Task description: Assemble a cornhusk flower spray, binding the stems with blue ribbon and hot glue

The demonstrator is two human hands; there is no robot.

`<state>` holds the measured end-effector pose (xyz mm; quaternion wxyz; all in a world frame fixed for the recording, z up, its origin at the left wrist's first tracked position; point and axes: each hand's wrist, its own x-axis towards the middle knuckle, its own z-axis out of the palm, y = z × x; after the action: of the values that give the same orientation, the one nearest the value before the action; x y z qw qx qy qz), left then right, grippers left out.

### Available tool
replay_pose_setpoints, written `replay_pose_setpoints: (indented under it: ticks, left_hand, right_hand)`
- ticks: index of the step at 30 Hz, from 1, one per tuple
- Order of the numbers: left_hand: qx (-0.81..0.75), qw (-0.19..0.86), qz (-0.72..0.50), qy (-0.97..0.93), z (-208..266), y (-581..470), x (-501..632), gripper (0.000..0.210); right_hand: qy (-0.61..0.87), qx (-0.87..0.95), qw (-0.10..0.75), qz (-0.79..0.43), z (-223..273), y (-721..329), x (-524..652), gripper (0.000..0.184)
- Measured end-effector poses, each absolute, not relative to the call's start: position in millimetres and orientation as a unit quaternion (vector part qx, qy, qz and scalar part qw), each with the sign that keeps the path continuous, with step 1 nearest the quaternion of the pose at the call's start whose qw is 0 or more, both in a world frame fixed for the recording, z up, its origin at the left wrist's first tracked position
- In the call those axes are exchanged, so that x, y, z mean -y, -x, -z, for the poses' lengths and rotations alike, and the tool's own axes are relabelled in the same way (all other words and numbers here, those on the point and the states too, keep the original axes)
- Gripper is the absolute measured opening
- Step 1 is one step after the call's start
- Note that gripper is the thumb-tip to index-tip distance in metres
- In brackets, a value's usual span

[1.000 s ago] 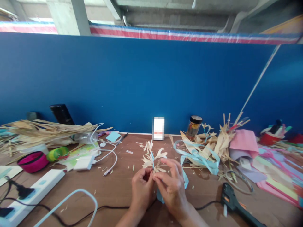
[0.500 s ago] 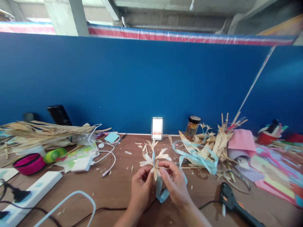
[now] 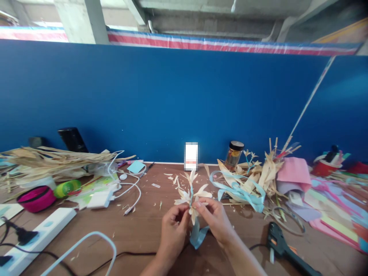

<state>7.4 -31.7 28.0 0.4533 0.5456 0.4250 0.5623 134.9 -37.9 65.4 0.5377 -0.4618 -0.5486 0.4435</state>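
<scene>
Between my hands stands a spray of pale corn-husk flowers (image 3: pixel 202 190), its stem wrapped in light blue ribbon. My left hand (image 3: pixel 176 226) is closed, its thumb and forefinger pinching the spray low on the stem. From the right, my right hand (image 3: pixel 216 218) is closed on a lower petal with thumb and forefinger. A loose tail of the blue ribbon (image 3: pixel 198 238) hangs below the flowers, between the two hands. The exact grip points are partly hidden by fingers and petals.
A black glue gun (image 3: pixel 277 241) lies at the right, its cord running behind my wrists. More blue ribbon (image 3: pixel 244 191), dried husks (image 3: pixel 266 174) and a lidded jar (image 3: pixel 234 155) are at the back right. At the left are a power strip (image 3: pixel 43 237), white cables and a husk pile (image 3: pixel 57 159).
The flower spray has shifted slightly right and turned, so its petals spread differently. My right hand has moved a little right; my left hand stays near the stem.
</scene>
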Motion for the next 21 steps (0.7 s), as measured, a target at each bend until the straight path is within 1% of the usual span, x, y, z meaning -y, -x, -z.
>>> replay_pose_setpoints:
  ticks: [5,11,16,21]
  left_hand:
    - [-0.419,0.477,-0.558,-0.535,-25.2,-8.9,31.6,0.016]
    - [-0.417,0.478,-0.553,-0.539,-25.3,-10.7,32.4,0.019]
    - [-0.411,0.481,-0.551,-0.544,-23.8,-10.2,33.6,0.021]
    - [-0.401,0.492,-0.551,-0.542,-24.0,-10.4,34.4,0.019]
  right_hand:
    - [0.451,0.51,0.54,-0.495,-60.0,-133.9,34.8,0.029]
    - [0.489,0.526,0.55,-0.426,-49.2,-132.1,33.4,0.026]
    - [0.483,0.494,0.544,-0.475,-44.0,-129.6,33.1,0.031]
    - [0.472,0.475,0.554,-0.494,-41.9,-129.0,31.5,0.034]
